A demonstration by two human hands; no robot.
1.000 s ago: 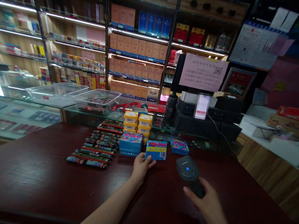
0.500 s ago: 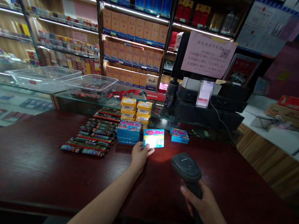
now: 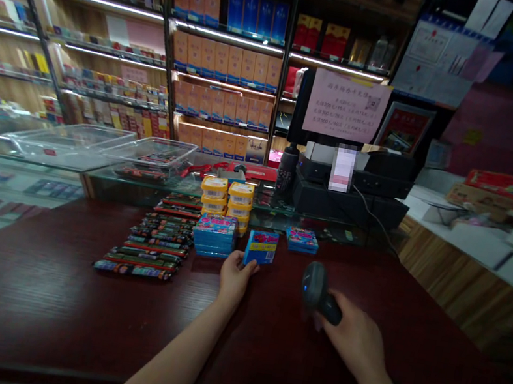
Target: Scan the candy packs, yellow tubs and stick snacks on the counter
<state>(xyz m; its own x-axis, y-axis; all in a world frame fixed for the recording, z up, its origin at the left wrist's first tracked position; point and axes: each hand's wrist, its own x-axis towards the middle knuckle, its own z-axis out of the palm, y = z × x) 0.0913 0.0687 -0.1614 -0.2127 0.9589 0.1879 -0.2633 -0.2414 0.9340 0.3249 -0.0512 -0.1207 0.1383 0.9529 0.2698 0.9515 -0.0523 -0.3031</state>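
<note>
My left hand [image 3: 236, 276] is closed on the lower left of a small blue box [image 3: 260, 248], held upright with its barcode side facing me. To the left of it stands a stack of similar blue boxes [image 3: 215, 236], with yellow-lidded tubs [image 3: 226, 198] piled behind. My right hand [image 3: 353, 331] is wrapped round the handle of a dark barcode scanner [image 3: 315, 287], slightly blurred, with a small blue light on it. Beyond the scanner, a few more blue boxes [image 3: 301, 240] lie on the brown table [image 3: 65, 317].
Several dark, slim packs [image 3: 148, 242] lie in a column on the left. A glass counter [image 3: 255, 198] borders the table's far edge, carrying clear plastic trays [image 3: 149, 150] and a black bottle [image 3: 287, 168]. A monitor with a paper notice [image 3: 344, 105] stands behind.
The scanner has swung round in my right hand, and its bright light on the box is gone. The left hand still holds the box, now turned more upright. The camera view has shifted slightly.
</note>
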